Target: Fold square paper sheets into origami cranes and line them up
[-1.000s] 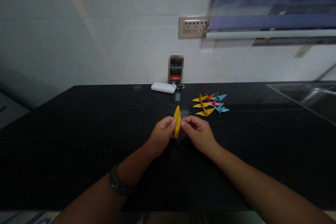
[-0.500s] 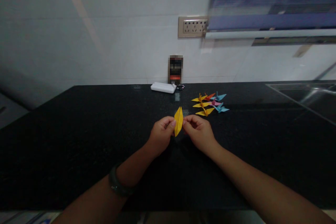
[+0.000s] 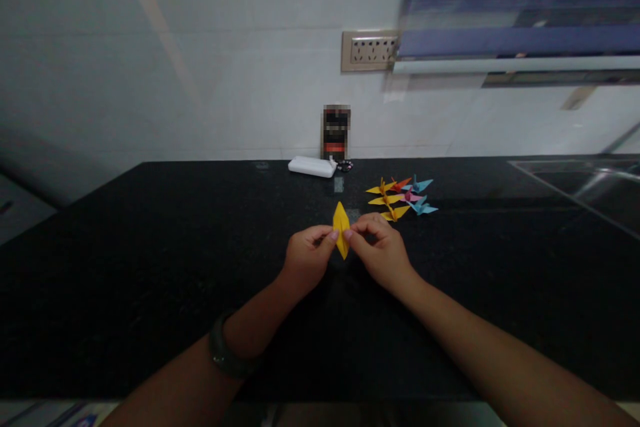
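Observation:
A folded piece of yellow origami paper (image 3: pixel 341 217), a narrow diamond shape, is held upright between my two hands above the black counter. My left hand (image 3: pixel 309 257) pinches its left side, thumb on the near face. On the right side, my right hand (image 3: pixel 383 247) pinches it as well, its thumb also resting on the near face. The fingers behind the paper are mostly hidden. Just beyond my right hand stand several folded paper cranes: yellow ones such as the nearest yellow crane (image 3: pixel 395 213), a pink crane (image 3: pixel 409 195), an orange crane (image 3: pixel 400 184) and blue cranes (image 3: pixel 423 207).
Against the tiled wall (image 3: pixel 240 93) leans a blurred dark rectangular object (image 3: pixel 336 132). A white power bank-like block (image 3: pixel 313 167) lies before it, beside a small beaded loop (image 3: pixel 345 165). A sink (image 3: pixel 590 180) edges the black counter (image 3: pixel 150 267) at right. A socket panel (image 3: pixel 370 51) sits above.
The yellow paper has turned, so its face now looks different, with no dark centre slit showing. My right thumb has moved left onto its near face.

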`<state>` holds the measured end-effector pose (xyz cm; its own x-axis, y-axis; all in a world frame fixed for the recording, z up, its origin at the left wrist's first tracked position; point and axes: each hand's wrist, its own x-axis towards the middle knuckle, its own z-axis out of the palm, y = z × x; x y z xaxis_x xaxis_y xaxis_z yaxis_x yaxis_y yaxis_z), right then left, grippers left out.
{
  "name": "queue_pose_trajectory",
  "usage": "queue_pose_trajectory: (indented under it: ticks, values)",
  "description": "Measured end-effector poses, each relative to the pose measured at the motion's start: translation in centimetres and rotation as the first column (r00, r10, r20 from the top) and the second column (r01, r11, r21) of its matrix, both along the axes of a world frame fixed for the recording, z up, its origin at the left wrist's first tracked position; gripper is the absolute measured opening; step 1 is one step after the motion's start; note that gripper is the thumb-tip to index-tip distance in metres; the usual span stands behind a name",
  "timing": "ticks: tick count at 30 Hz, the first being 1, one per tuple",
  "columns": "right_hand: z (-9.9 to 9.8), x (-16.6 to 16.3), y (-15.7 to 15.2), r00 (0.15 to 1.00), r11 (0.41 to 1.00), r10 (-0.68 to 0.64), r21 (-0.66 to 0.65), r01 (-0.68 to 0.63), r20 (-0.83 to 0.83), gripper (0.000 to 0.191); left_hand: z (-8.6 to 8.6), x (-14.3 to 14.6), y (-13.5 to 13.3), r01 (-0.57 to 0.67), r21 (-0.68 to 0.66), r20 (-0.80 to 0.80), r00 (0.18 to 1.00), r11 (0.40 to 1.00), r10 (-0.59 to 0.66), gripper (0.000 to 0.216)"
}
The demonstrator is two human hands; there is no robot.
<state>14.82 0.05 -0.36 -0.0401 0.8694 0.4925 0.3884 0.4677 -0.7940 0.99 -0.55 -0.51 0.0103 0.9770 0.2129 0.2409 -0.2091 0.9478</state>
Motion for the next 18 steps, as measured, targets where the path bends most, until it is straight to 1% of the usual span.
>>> queue_pose_trajectory:
  ticks: [1,3,6,8,10,12,18]
  values:
    - [0.03,0.00,0.00,1.000,1.000,-0.016,0.000,0.016,0.020,0.011,0.12,0.01,-0.10,0.002,0.020,-0.016,1.000,1.000,-0.002,0.018]
    - [0.00,-0.01,0.00,0.999,0.997,-0.028,-0.068,0.029,0.021,0.010,0.25,0.04,-0.22,0.029,0.017,-0.010,1.000,0.999,-0.029,0.019]
    - [-0.16,-0.05,-0.02,0.999,0.980,-0.020,-0.196,0.012,-0.036,0.013,0.13,0.13,-0.15,0.096,-0.060,0.105,0.990,0.994,-0.089,0.023]
    - [-0.27,-0.07,-0.05,0.997,0.972,0.000,-0.232,-0.017,-0.074,0.014,-0.03,0.17,-0.01,0.121,-0.100,0.182,0.978,0.988,-0.102,0.023]
    - [-0.37,-0.09,-0.06,0.994,0.969,0.020,-0.242,-0.045,-0.105,0.013,-0.11,0.18,0.10,0.123,-0.114,0.215,0.972,0.986,-0.096,0.020]
    - [-0.46,-0.12,-0.05,0.992,0.969,0.025,-0.241,-0.056,-0.127,0.013,-0.11,0.15,0.14,0.116,-0.117,0.213,0.973,0.986,-0.090,0.018]
    - [-0.39,-0.13,-0.12,0.993,0.976,-0.003,-0.216,-0.023,-0.120,0.013,-0.29,0.05,0.12,0.106,-0.086,0.155,0.984,0.991,-0.092,0.019]
